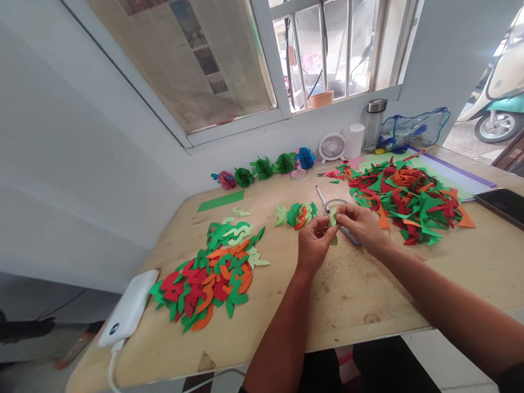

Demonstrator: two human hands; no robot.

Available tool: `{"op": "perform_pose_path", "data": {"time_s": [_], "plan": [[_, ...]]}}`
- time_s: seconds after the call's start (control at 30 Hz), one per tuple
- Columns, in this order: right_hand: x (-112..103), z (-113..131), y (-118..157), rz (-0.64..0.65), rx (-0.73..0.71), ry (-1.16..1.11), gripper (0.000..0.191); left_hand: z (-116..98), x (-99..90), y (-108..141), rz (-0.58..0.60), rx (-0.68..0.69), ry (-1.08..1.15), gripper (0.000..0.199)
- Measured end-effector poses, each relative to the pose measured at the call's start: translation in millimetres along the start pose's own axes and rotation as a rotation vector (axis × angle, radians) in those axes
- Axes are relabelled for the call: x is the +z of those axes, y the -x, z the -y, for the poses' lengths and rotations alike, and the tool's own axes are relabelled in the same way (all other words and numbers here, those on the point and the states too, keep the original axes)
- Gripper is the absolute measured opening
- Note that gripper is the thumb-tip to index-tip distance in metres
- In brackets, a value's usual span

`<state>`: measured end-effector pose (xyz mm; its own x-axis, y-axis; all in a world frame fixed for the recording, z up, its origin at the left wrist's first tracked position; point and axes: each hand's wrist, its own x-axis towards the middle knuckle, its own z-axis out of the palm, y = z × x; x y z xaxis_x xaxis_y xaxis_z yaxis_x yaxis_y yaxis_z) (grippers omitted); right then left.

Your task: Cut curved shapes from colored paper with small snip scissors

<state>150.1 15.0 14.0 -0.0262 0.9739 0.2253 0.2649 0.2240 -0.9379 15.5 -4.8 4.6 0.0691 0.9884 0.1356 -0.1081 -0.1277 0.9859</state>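
"What have you got hold of?"

"A pale green paper piece (333,218). My left hand (316,241) pinches it between thumb and finger, and my right hand (360,226) has the other side, both pinches closed down tight, fingertips almost meeting. It's raised over the table (352,305), right between my hands."

"And what could spoil it?"

"Pulling my hands apart might tear it, since the paper looks thin. Too hard a pinch could crease it. If it slips, it could drop among the clutter just below: a white pen (320,194), and a grey-blue thing (351,238) partly under my right hand, perhaps a tool's handle, but my hand hides too much to be sure."

"Farther out?"

"A small bunch of cut shapes (295,215) lies just left of my fingers, a heap of curved pieces (202,286) beyond that, and jumbled scraps (413,196) to my right. Moving air, from the small white fan (332,147) say, could scatter and mix them."

"Any brand or writing?"

"Nothing I can read. The white power bank (133,303) bears a dark oval mark, too small to make out. The phone's (504,204) screen is dark. The window covering (164,65) has printed pictures, no legible words."
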Motion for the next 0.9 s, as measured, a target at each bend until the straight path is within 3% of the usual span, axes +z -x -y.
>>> {"op": "perform_pose_path", "data": {"time_s": [0.17, 0.37, 0.67, 0.83, 0.9], "plan": [[-2, -1, 0, -0.02, -0.134, 0.219, 0.012, -2, -0.5, -1, -0.058, -0.034, 0.038, 0.025], [-4, -1, 0, -0.057, -0.197, 0.328, 0.013, -1, -2.1, -4, -0.103, -0.117, 0.151, 0.029], [-7, 2, -2, -0.007, -0.176, 0.297, 0.017, -6, -4.3, -2, 0.043, -0.235, 0.146, 0.031], [-20, -10, -15, -0.108, -0.092, 0.187, 0.022, -3, -9.4, -7, -0.133, -0.229, 0.163, 0.033], [-24, -19, -20, -0.146, -0.092, 0.251, 0.02, -3, -11.7, -8, -0.183, -0.229, 0.166, 0.03]]}}
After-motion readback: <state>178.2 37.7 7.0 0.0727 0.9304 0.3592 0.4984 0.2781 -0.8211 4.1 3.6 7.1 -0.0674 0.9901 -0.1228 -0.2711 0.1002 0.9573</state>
